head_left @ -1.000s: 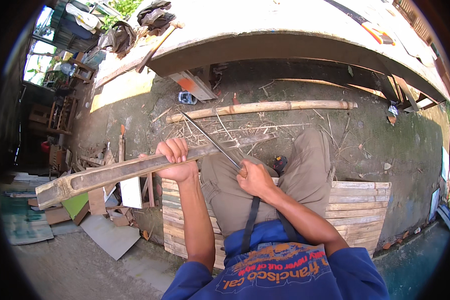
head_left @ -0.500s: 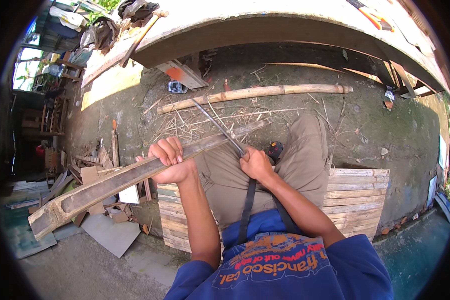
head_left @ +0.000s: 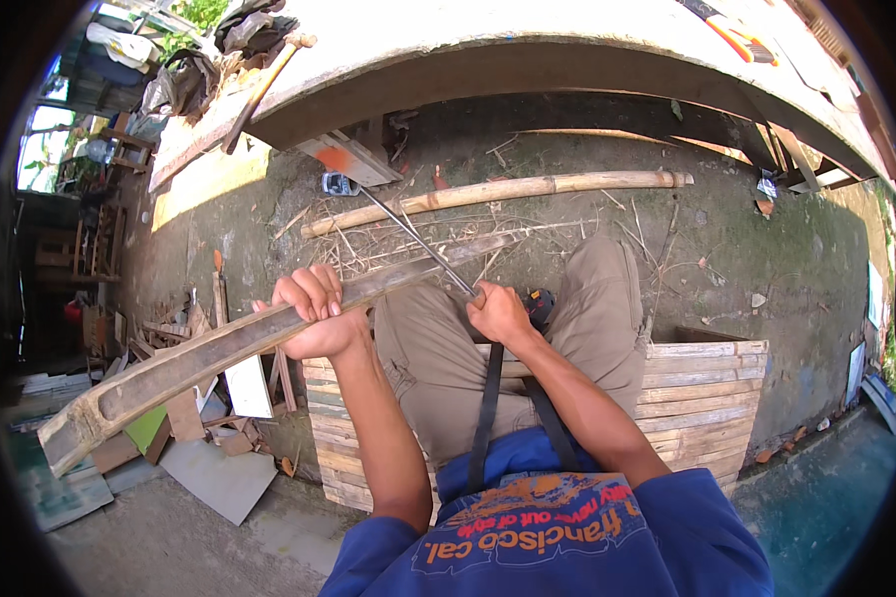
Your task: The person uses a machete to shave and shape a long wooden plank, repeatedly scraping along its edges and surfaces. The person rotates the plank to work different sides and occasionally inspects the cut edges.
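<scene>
Bamboo strip gripped in left hand, long blade in right hand; silvery can-like object, contents unclear.

The right hand hid the grip of the long dark blade, and whether the blade touched the split bamboo or only passed over it could not be told. The left hand covered a short stretch of that bamboo. The trousers and blue shirt blocked the middle of the slatted seat; the lower edge cut off the shirt. The top edge cropped the glaring counter and the orange-handled tool. Shade blurred the wooden pieces at far left.
</scene>
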Motion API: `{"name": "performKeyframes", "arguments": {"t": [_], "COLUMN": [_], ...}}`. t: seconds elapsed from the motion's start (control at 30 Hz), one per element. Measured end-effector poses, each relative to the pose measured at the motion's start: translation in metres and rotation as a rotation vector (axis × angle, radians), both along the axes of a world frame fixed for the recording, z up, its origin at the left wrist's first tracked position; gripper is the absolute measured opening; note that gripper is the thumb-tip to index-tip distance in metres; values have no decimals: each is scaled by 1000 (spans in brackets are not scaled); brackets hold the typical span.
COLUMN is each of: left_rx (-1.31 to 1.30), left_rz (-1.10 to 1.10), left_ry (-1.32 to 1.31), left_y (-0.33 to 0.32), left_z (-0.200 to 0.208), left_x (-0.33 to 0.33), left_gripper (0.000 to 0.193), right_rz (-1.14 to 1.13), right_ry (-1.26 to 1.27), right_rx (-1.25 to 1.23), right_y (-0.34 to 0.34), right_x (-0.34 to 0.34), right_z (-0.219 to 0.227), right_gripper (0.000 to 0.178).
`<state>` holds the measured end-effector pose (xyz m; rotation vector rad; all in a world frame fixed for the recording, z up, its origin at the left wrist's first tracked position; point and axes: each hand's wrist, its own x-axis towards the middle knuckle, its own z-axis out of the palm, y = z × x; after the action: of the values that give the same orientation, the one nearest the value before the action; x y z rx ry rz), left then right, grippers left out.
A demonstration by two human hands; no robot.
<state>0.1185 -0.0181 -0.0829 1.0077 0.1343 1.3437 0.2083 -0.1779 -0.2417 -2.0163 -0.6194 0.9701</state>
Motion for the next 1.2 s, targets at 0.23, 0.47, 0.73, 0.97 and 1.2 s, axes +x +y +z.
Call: {"name": "performKeyframes", "arguments": {"t": [0.23, 0.47, 0.73, 0.97, 1.2], "left_rx": [-99, 54, -130, -126, -198], "left_rz": [85, -55, 94, 107, 175], "left_ry": [-48, -35, 5, 65, 55], "left_y": [2, -26, -7, -8, -4], "left_z": [-14, -6, -2, -62, -70], "left_x": [-31, -20, -7, 6, 11], "left_gripper": [56, 54, 56, 60, 56], "right_rz": [171, -56, -30, -20, -1], "right_ry": [-10, -44, -24, -20, 29], "right_rx": [194, -65, -142, -64, 30], "right_y": [5, -5, -7, -12, -12], "right_x": [-45, -9, 14, -9, -17], "right_z": [60, -25, -78, -31, -13], "right_gripper": [30, 28, 33, 32, 28]}}
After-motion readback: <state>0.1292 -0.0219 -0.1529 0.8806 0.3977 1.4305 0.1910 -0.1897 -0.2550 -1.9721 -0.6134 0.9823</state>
